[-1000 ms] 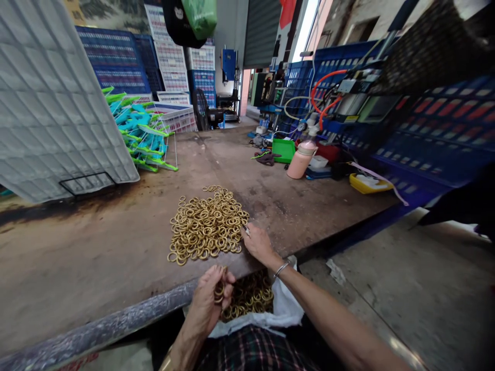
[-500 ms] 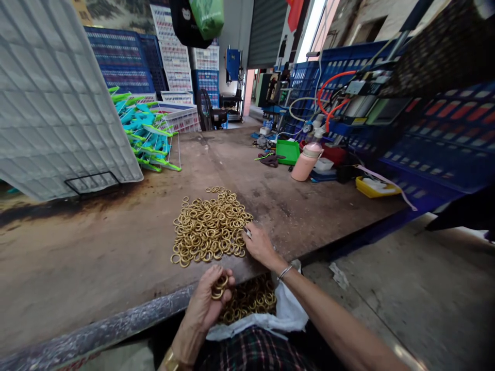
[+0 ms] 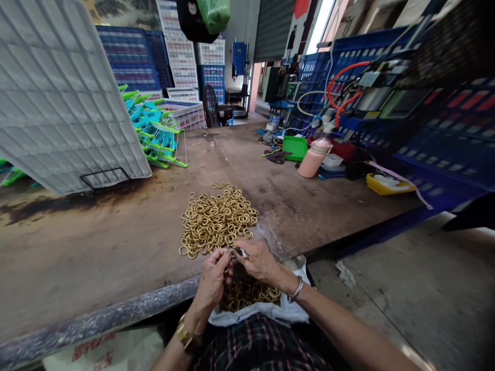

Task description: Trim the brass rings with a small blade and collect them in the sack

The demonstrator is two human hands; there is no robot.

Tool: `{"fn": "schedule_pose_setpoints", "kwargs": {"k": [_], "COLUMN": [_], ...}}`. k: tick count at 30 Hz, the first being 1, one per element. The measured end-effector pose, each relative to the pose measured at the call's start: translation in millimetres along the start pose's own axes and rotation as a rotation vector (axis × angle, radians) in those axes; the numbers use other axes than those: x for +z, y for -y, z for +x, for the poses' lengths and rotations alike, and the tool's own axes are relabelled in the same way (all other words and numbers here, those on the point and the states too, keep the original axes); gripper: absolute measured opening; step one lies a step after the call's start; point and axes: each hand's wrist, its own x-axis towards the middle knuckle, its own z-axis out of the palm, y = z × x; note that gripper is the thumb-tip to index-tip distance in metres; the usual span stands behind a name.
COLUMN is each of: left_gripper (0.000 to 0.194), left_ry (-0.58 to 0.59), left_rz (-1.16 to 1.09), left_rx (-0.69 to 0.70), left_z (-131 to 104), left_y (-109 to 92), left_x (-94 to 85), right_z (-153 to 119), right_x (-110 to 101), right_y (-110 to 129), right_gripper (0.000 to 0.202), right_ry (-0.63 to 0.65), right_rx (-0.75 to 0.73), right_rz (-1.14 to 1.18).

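Observation:
A heap of brass-coloured rings [image 3: 218, 219] lies on the worktable close to both hands. Just in front of it, above the table's front edge, my hands meet. My left hand [image 3: 214, 275] is closed, pinching a ring mostly hidden by its fingers; more gold shows below the fingertips. My right hand [image 3: 259, 263] grips a small tool with a pale wrapped part and a dark part [image 3: 242, 252], its tip at the left fingertips. The tool's exact kind cannot be made out. Below the hands, a white sack [image 3: 296, 309] on my lap holds many more rings.
On the wooden worktable [image 3: 116, 242], a pale ribbed panel [image 3: 69, 98] leans at left beside green-and-blue plastic pieces [image 3: 158, 134]. A pink bottle [image 3: 313, 158], green tray [image 3: 295, 148] and yellow tray [image 3: 389, 184] stand at right. Blue crates [image 3: 452, 129] border the right side.
My right hand has moved from the heap's right edge, left and toward me, to meet my left hand. The left hand has risen slightly and its fingers have closed over the rings.

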Motion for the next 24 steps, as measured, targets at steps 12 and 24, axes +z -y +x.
{"fn": "schedule_pose_setpoints", "kwargs": {"k": [12,24], "left_gripper": [0.033,0.030], "left_ry": [-0.018,0.044], "left_rz": [0.147,0.113], "left_rx": [0.112,-0.017], "left_z": [-5.4,-9.9], "left_y": [7.5,4.2], "left_x": [-1.9,-3.2], "right_z": [2.0,5.5], "right_x": [14.3,9.1], "right_y": [14.4,14.8], "right_gripper": [0.038,0.020], "right_ry": [0.139,-0.021], "right_rx": [0.680,0.404], "right_rz": [0.844,0.541]}}
